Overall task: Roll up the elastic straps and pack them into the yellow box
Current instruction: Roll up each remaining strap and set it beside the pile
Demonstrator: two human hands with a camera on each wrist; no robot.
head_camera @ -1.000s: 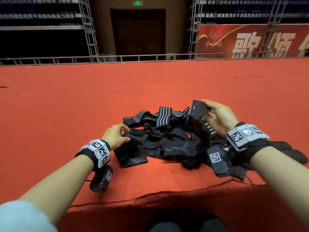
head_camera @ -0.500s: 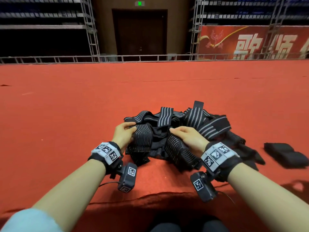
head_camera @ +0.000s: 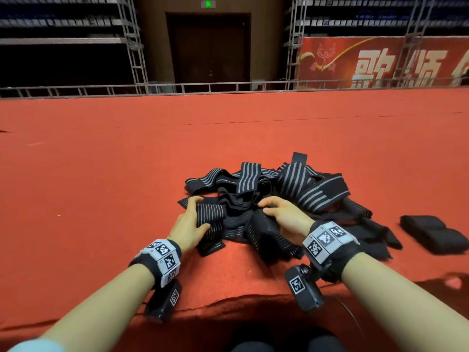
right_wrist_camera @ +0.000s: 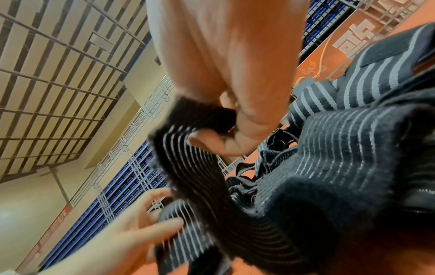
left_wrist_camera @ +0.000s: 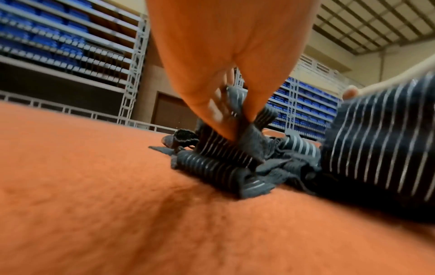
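Observation:
A tangled pile of black elastic straps with grey stripes [head_camera: 291, 184] lies on the red carpet in front of me. My left hand [head_camera: 193, 219] grips a striped strap [head_camera: 210, 212] at the pile's left edge, thumb under and fingers over it; the left wrist view shows the fingers [left_wrist_camera: 219, 119] pinching that strap [left_wrist_camera: 221, 148]. My right hand [head_camera: 281, 214] holds the dark end of a strap [right_wrist_camera: 200, 119] between thumb and fingers, with the band [right_wrist_camera: 195, 167] running down towards my left hand [right_wrist_camera: 132, 240]. No yellow box is in view.
Two rolled black straps [head_camera: 434, 233] lie on the carpet to the right of the pile. The carpet's front edge [head_camera: 228, 301] runs just below my wrists. A metal railing [head_camera: 228, 86] bounds the far side of the red carpet [head_camera: 101, 161].
My right hand let go of a rolled strap at the right and came to the pile's middle, taking hold of a strap end. My left hand shifted its hold on the left strap.

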